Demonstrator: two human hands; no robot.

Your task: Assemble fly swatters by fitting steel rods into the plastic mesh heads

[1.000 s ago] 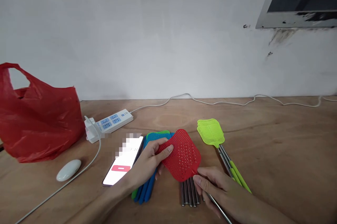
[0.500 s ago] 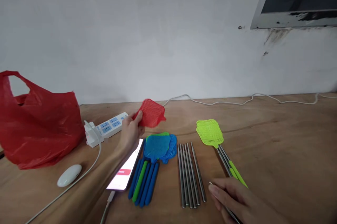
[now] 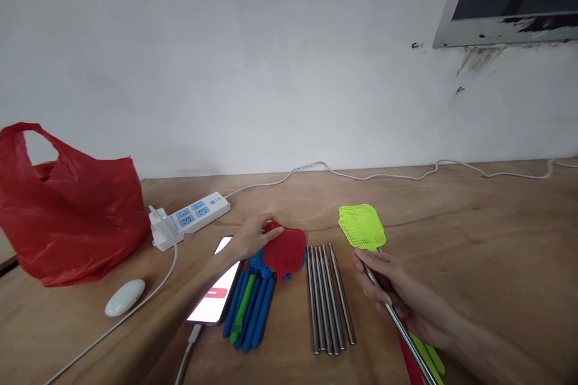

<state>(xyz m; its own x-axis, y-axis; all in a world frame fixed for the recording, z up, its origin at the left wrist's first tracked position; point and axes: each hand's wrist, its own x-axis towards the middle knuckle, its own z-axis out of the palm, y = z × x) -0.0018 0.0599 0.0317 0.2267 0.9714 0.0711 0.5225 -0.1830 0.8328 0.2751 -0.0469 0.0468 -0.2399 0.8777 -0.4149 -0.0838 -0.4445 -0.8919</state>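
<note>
My left hand [image 3: 247,237] pinches the far edge of a red swatter head [image 3: 285,250] and rests it on a stack of blue and green swatter heads [image 3: 257,261]. Several blue and green plastic handles [image 3: 249,309] lie below that stack. My right hand [image 3: 389,285] is closed round a metal rod [image 3: 404,332] that carries a red handle at its near end; its tip lies beside the lime-green swatter heads [image 3: 361,226]. A row of bare metal rods [image 3: 327,297] lies between my hands.
A phone [image 3: 215,291] with a lit screen lies left of the handles. A white power strip [image 3: 192,215], a white mouse [image 3: 124,297] and a red plastic bag [image 3: 67,209] sit at the left. A white cable [image 3: 383,176] runs along the wall on the wooden table [image 3: 497,240].
The red head came off the rod. My left hand lifted it towards the power strip, then lowered it onto the blue stack. My right hand carried the rod right, next to the lime-green swatters.
</note>
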